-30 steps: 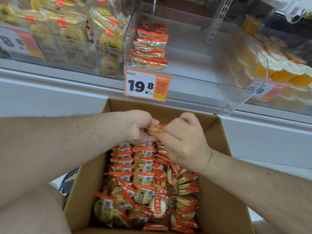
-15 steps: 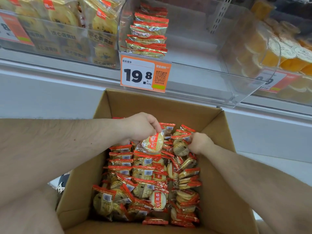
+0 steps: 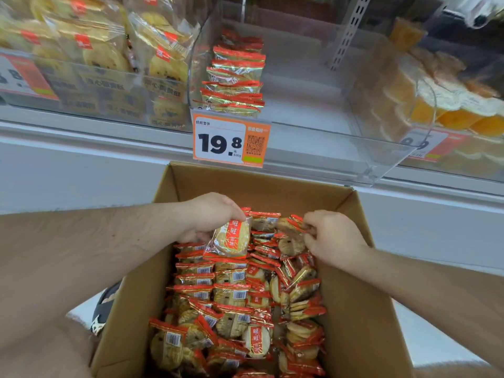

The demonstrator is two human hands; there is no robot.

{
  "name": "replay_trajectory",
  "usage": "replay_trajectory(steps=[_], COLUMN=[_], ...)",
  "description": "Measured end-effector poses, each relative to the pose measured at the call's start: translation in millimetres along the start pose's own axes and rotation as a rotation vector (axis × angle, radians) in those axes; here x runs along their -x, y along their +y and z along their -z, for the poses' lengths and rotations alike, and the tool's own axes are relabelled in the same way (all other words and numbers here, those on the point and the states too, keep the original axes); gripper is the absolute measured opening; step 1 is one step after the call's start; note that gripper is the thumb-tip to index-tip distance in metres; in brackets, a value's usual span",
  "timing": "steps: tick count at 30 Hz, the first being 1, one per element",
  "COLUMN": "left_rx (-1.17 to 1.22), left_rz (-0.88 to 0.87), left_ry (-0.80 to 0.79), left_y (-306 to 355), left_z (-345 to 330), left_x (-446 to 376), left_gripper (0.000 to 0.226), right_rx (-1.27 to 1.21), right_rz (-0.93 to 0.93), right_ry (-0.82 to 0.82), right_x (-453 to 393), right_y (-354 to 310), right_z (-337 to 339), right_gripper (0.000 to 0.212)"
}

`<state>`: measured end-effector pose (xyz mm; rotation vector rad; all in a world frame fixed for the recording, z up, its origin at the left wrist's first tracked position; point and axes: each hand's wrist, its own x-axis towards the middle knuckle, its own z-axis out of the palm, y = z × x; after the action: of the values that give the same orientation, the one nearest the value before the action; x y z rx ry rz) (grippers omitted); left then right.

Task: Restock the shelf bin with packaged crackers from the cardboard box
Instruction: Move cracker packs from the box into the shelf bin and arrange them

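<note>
**Both hands in the cracker box**

At left, left hand curled around one cracker packet, held face-up just above the packed rows. In the middle, cardboard box full of crackers, directly below the clear shelf bin with a short stack at its left side. At right, right hand pinching another packet by its edge.

You have one open brown cardboard box holding dozens of red-and-gold wrapped cracker packets, too many to count. One clear plastic shelf bin holds a stack of roughly eight packets. One orange price tag reads 19.8.
</note>
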<state>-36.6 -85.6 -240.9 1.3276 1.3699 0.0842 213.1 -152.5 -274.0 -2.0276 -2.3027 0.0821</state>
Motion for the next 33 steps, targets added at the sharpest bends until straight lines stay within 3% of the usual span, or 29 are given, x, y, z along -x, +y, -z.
replay_trajectory(steps=[3, 5, 7, 10, 13, 16, 18, 20, 21, 23, 29, 33], left_rx=[0.176, 0.289, 0.378, 0.423, 0.375, 0.295, 0.276, 0.280, 0.261, 0.212, 0.281, 0.185], left_rz=[0.016, -0.013, -0.080, -0.206, -0.291, -0.375, -0.446, -0.540, -0.591, -0.677, -0.789, -0.824], left_ry=[-0.051, -0.164, -0.258, -0.267, -0.206, -0.144, -0.163, -0.215, -0.211, -0.146, -0.004, 0.220], left_y=[7.3, 13.7, 23.2, 33.8, 37.4, 40.8, 45.8, 50.9, 53.8, 60.7, 80.0, 91.8], left_z=[-1.9, -5.1, -9.0, -11.4, -6.7, -2.3, -0.6, -0.8, -1.4, -1.0, 8.1, 18.1], left_x=[8.2, 14.0, 23.0, 37.7, 50.0, 57.9, 65.1, 72.3, 76.9, 80.6, 79.0, 84.1], left_gripper=[0.034, 0.054, 0.063, 0.049, 0.036, 0.028, 0.034, 0.058, 0.067, 0.081, 0.105, 0.094], right_rx=[0.055, 0.084, 0.100, 0.105, -0.099, -0.456, -0.724, -1.093, -1.258, -1.394, -1.307, -1.395], right_rz=[0.327, 0.480, 0.554, 0.598, 0.534, 0.144, -0.204, -0.345, -0.355, -0.327, -0.301, -0.323], right_ry=[0.458, 0.617, 0.659, 0.608, 0.553, 0.534, 0.331, 0.001, -0.139, -0.274, -0.227, -0.208], right_x=[20.8, 29.7, 32.5, 32.9, 35.2, 33.2, 26.2, 18.7, 16.6, 13.6, 5.8, -3.7], right_y=[-17.8, -33.8, -46.8, -58.4, -62.4, -69.9, -71.3, -67.5, -64.8, -62.5, -57.6, -57.4], right_z=[46.0, 64.0, 69.8, 66.7, 73.3, 91.9, 103.6, 114.2, 119.7, 130.6, 145.3, 170.7], right_gripper=[0.011, 0.013, 0.013, 0.007, 0.007, 0.024, 0.048, 0.079, 0.081, 0.069, 0.053, 0.030])
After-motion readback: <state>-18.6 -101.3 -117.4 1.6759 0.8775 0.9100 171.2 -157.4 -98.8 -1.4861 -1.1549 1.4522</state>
